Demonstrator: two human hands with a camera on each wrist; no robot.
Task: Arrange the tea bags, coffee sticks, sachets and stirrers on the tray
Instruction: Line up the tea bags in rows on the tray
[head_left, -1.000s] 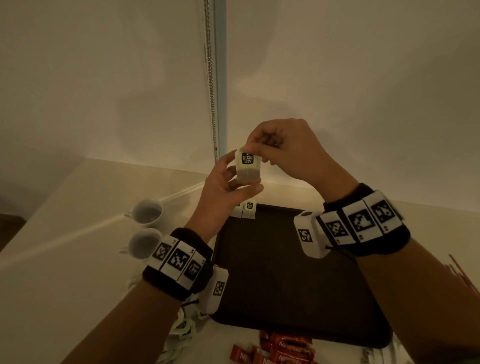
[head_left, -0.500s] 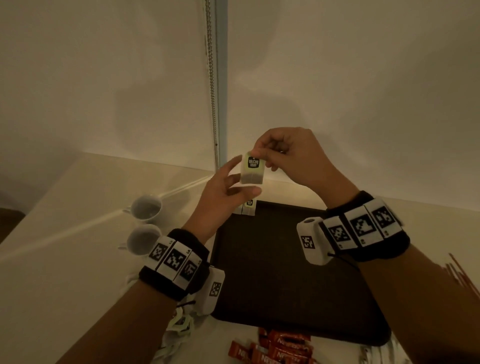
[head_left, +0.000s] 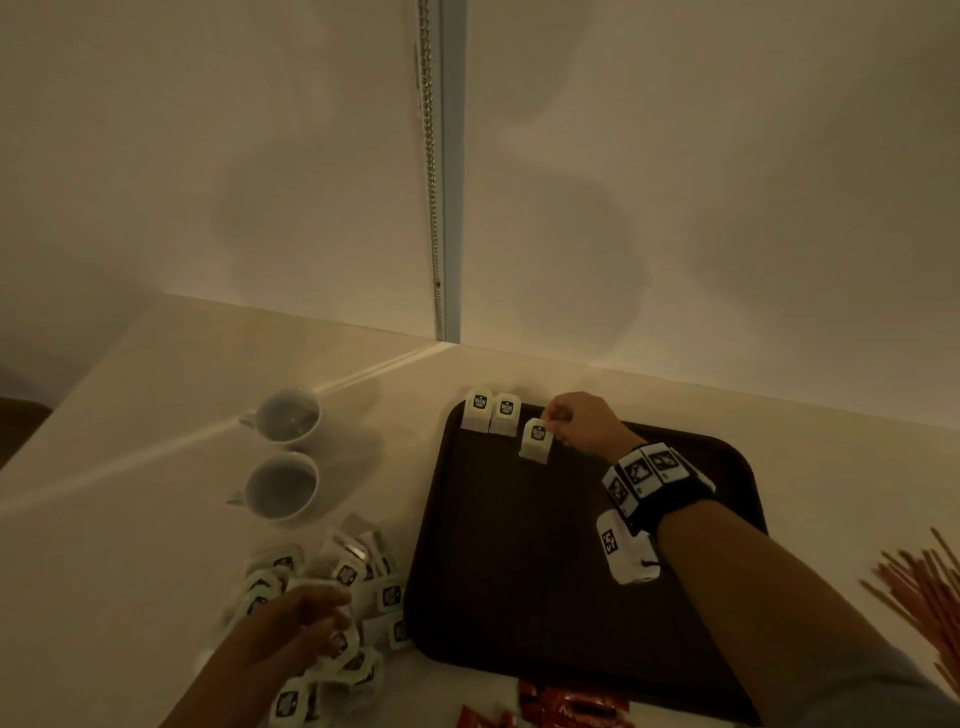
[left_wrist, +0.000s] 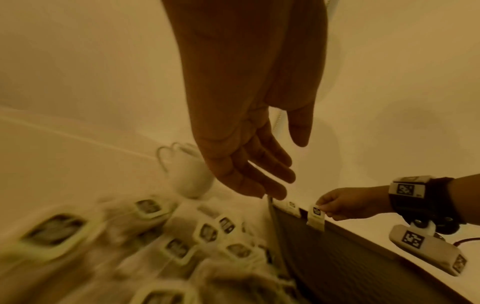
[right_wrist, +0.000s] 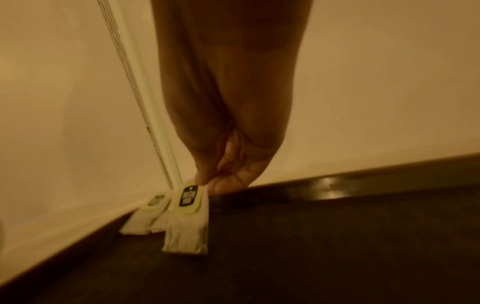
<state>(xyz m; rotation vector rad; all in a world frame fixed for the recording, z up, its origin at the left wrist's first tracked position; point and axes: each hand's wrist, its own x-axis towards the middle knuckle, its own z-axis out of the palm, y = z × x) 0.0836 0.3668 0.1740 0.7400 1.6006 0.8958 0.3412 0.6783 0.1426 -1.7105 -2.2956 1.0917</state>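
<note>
My right hand (head_left: 558, 423) pinches the top of a white tea bag (head_left: 536, 440) over the far left part of the dark tray (head_left: 545, 571); in the right wrist view the tea bag (right_wrist: 188, 218) hangs with its bottom edge at the tray surface. Two tea bags (head_left: 491, 412) lean side by side at the tray's far left corner. My left hand (head_left: 311, 621) hovers with straight, spread fingers (left_wrist: 262, 176) over a heap of tea bags (head_left: 332, 618) on the table left of the tray, holding nothing.
Two white cups (head_left: 283, 457) stand left of the tray. Red coffee sticks (head_left: 561, 709) lie at the tray's near edge. Thin stirrers (head_left: 919, 592) lie at the right. A wall and a blind chain (head_left: 431, 171) rise just behind the tray.
Both hands held one tea bag up in the air before. My right hand has carried it down to the tray, and my left hand has let go and dropped to the heap.
</note>
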